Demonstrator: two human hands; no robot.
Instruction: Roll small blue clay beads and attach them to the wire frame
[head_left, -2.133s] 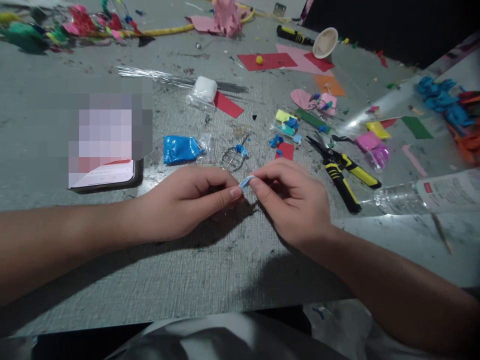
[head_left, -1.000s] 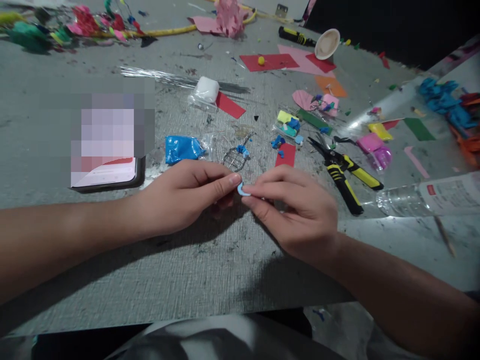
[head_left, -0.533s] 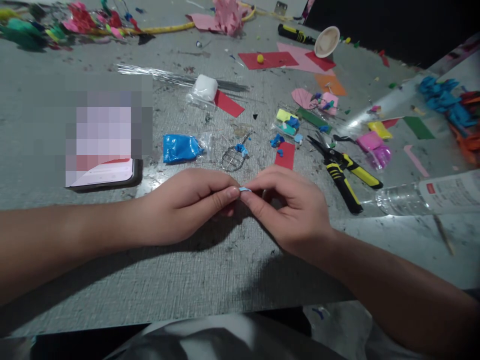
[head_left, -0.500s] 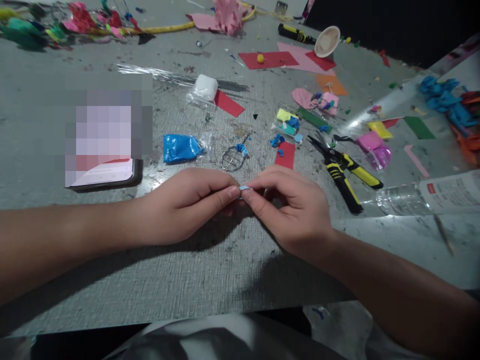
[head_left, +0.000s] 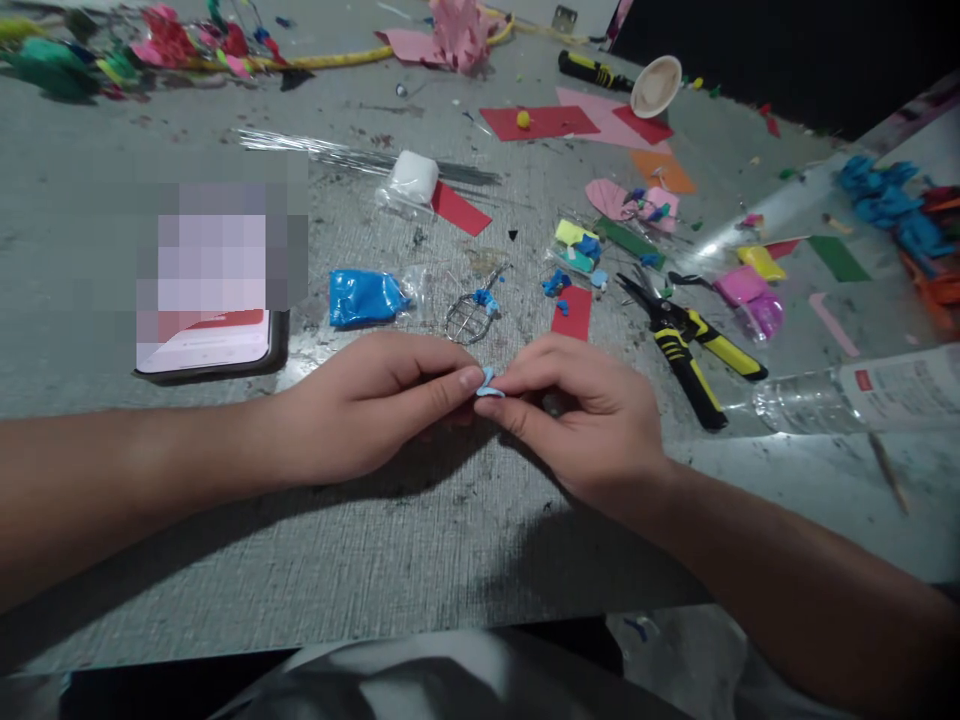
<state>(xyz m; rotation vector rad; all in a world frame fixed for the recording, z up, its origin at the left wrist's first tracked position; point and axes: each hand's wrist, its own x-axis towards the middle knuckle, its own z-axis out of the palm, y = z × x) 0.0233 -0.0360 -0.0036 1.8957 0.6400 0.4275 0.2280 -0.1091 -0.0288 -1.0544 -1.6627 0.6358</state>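
My left hand [head_left: 375, 405] and my right hand [head_left: 589, 420] meet fingertip to fingertip just above the grey table, near its front edge. Between them they pinch a small piece of light blue clay [head_left: 487, 385], bent into a curl. Both hands are closed around it, thumbs and forefingers pressed on its ends. A bag of blue clay [head_left: 362, 296] lies a little beyond my left hand. A small wire loop form with a blue bit on it [head_left: 471, 313] rests just past my fingertips.
Black and yellow pliers [head_left: 686, 340] lie right of my right hand, a clear plastic bottle [head_left: 855, 390] further right. A phone [head_left: 210, 345] sits at left. White clay bag [head_left: 410, 180], red paper pieces [head_left: 571, 312], coloured clay scraps and paper flowers litter the far side.
The light blue clay piece has been turned and bent between my fingertips, showing flat earlier and now curled. Both hands have stayed almost in place.
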